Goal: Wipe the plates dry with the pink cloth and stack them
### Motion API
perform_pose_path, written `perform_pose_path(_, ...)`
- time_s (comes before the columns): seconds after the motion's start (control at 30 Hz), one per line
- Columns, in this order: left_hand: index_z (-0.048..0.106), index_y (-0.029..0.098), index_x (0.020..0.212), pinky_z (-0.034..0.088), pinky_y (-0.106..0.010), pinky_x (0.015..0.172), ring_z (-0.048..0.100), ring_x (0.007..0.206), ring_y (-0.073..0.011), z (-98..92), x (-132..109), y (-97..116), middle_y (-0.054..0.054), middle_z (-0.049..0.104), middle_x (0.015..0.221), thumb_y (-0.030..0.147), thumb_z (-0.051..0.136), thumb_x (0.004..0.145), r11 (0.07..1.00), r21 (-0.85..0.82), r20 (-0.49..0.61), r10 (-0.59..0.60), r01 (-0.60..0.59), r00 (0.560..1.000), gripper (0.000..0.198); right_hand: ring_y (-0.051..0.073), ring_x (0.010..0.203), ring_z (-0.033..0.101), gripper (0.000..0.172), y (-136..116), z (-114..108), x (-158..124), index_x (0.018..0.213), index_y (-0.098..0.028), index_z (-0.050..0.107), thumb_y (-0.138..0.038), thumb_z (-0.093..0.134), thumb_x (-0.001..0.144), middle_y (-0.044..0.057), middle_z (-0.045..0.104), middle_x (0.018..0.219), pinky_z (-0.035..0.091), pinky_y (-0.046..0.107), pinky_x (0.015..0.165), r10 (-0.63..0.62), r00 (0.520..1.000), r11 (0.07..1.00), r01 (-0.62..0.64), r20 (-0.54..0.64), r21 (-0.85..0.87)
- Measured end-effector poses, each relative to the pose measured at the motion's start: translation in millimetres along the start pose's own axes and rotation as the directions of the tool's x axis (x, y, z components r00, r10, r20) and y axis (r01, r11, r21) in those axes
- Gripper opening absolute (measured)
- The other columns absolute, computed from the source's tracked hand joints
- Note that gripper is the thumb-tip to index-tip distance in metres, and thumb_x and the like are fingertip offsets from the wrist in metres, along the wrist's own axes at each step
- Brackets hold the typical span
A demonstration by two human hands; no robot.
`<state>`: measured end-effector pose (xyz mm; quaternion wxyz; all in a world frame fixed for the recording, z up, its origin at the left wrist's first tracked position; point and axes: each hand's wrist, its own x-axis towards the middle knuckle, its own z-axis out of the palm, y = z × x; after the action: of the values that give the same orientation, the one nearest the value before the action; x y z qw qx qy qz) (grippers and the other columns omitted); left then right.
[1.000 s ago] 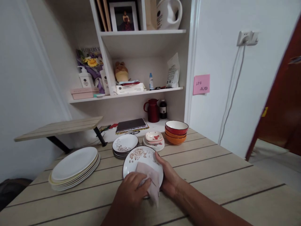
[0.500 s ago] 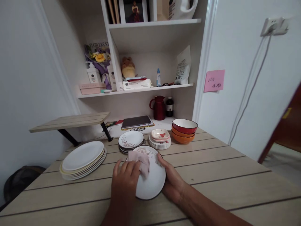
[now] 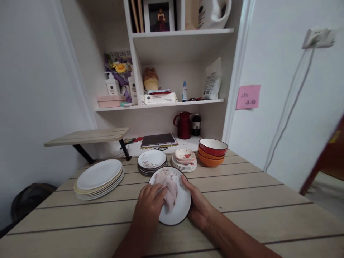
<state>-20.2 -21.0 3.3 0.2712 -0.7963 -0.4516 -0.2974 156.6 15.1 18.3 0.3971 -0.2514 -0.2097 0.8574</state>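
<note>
A white plate (image 3: 181, 206) with a dark rim and a floral print is tilted toward me above the wooden table. My right hand (image 3: 197, 202) grips its right edge, thumb on the face and fingers behind. Against the plate's face, my left hand (image 3: 151, 202) presses a crumpled pale pink cloth (image 3: 170, 191), its fingers bent over the cloth. Part of the floral print is covered by the cloth. Just behind stands a stack of similar dark-rimmed plates (image 3: 152, 158).
Large oval plates (image 3: 99, 174) are stacked at the left, near a small raised wooden shelf (image 3: 88, 137). Small dishes (image 3: 185, 154) rest on saucers behind the plate, with red and orange bowls (image 3: 212, 152) to their right. A red jug (image 3: 184, 125) and a laptop (image 3: 158, 139) sit farther back.
My left hand and the cloth have shifted slightly right across the plate, uncovering its left edge. The right hand keeps its grip. The whole view has shifted a little.
</note>
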Motion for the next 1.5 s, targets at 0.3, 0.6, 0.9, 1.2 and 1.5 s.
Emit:
perform_pose_path(0.3, 0.067, 0.02, 0.096, 0.042, -0.046, 0.092, 0.058, 0.092, -0.0236, -5.2, -0.9, -10.0, -0.004, 0.068, 0.097, 0.011, 0.064, 0.08, 0.943, 0.221, 0.012, -0.258, 0.249, 0.966, 0.019, 0.027, 0.096, 0.068, 0.059, 5.1, 4.6, 0.3, 0.127, -0.012, 0.055, -0.049, 0.06, 0.082, 0.014, 0.073, 0.101, 0.045, 0.042, 0.095, 0.039, 0.999, 0.996, -0.038, -0.014, 0.084)
perform_pose_path(0.6, 0.065, 0.022, 0.096, 0.044, -0.042, 0.095, 0.057, 0.101, -0.0202, 6.9, -3.5, 12.7, -0.004, 0.067, 0.105, 0.017, 0.057, 0.086, 0.998, -0.056, -0.06, 0.038, -0.041, 0.997, 0.014, 0.027, 0.092, 0.068, 0.059, -10.5, -3.3, -0.3, 0.124, -0.01, 0.056, -0.052, 0.056, 0.083, 0.014, 0.073, 0.102, 0.046, 0.042, 0.093, -0.015, 1.0, 0.989, 0.016, -0.009, 0.149)
perform_pose_path(0.9, 0.064, 0.024, 0.111, 0.038, -0.046, 0.099, 0.058, 0.103, -0.0219, -14.2, 3.2, -5.2, -0.005, 0.067, 0.109, 0.013, 0.056, 0.086, 0.969, 0.112, -0.055, -0.216, 0.221, 0.975, 0.028, 0.024, 0.096, 0.067, 0.051, 24.0, 16.6, -9.2, 0.122, -0.011, 0.059, -0.046, 0.058, 0.084, 0.012, 0.073, 0.102, 0.045, 0.038, 0.095, 0.085, 0.994, 0.991, -0.091, 0.071, 0.094)
perform_pose_path(1.2, 0.065, 0.023, 0.098, 0.043, -0.038, 0.091, 0.057, 0.091, -0.0182, 0.4, -3.8, -0.2, -0.001, 0.067, 0.096, 0.014, 0.063, 0.081, 0.997, -0.072, 0.119, -0.009, 0.018, 0.993, 0.02, 0.024, 0.091, 0.068, 0.056, -12.5, -4.8, 2.0, 0.128, -0.014, 0.054, -0.049, 0.056, 0.084, 0.009, 0.074, 0.101, 0.047, 0.038, 0.091, -0.071, 0.989, 0.988, 0.088, -0.131, 0.128)
perform_pose_path(1.5, 0.062, 0.023, 0.113, 0.041, -0.041, 0.095, 0.059, 0.098, -0.0196, -8.4, 3.3, 4.3, -0.005, 0.068, 0.107, 0.016, 0.05, 0.09, 1.0, -0.01, -0.045, -0.017, 0.016, 0.999, 0.027, 0.024, 0.095, 0.067, 0.052, 15.8, 13.1, -7.7, 0.118, -0.008, 0.061, -0.048, 0.055, 0.085, 0.012, 0.074, 0.099, 0.045, 0.036, 0.093, 0.025, 0.997, 0.999, -0.028, 0.075, 0.042)
